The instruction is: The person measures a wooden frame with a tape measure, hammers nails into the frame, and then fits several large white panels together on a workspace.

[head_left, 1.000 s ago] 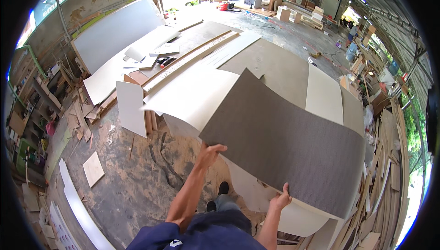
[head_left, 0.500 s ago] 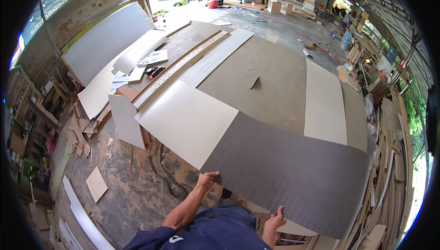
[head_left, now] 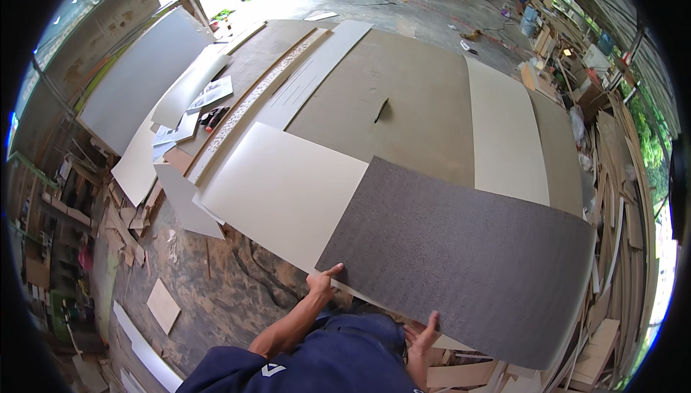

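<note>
A dark grey laminate sheet (head_left: 461, 256) lies over the near part of the large worktop, its right side bending downward. At its near left corner my left hand (head_left: 322, 282) is closed on the edge, thumb on top and fingers underneath. Farther right on the near edge, my right hand (head_left: 422, 334) holds the sheet with its thumb over the top; its fingers are partly hidden. A cream sheet (head_left: 288, 184) lies flat beside the grey one on the left. A thin dark strip (head_left: 381, 110) rests on the brownish board (head_left: 403, 76) beyond.
A long speckled strip (head_left: 252, 98) and a pale panel (head_left: 317, 69) lie across the worktop. Dark tools (head_left: 213, 116) and printed papers (head_left: 214, 92) are at the left. Timber offcuts (head_left: 612, 220) crowd the right side. A square board (head_left: 163, 306) lies on the dusty floor.
The grey sheet has come to lie flatter over the worktop, its right end shifting outward. Both hands stay at its near edge; the right fingers show more. The view has tilted down.
</note>
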A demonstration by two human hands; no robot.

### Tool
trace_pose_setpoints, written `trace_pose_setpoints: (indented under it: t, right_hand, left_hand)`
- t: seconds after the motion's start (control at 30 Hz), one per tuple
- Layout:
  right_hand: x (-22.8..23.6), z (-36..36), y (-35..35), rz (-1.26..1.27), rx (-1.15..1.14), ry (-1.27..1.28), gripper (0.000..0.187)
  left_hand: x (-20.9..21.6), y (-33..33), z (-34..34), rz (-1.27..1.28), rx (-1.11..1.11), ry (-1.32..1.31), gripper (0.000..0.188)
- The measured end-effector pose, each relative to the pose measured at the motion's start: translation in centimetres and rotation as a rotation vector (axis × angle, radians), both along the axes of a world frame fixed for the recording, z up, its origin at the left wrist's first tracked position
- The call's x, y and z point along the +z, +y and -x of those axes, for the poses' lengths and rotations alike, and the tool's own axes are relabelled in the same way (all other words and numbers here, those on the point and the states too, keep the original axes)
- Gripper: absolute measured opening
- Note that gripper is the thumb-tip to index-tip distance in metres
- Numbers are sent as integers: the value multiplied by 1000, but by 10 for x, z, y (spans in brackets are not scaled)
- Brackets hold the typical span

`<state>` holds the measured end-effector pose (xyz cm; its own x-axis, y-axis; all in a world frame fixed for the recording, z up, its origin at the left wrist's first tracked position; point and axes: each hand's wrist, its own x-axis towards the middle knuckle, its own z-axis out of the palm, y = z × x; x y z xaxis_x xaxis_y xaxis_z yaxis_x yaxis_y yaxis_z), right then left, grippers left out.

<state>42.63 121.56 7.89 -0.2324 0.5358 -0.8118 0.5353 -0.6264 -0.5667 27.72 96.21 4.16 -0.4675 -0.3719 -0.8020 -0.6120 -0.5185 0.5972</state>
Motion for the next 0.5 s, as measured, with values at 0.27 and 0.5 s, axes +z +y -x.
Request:
trace_pose_setpoints:
  t: [0.27,0.5]
  right_hand:
    - [-4,34,-50,-17,-185,145,76]
    - [-36,43,-57,-564,-587,150,46]
  left_hand:
    - [31,-6,3,-51,-81,-51,67]
    - [27,-92,9,-556,-668,-176,57]
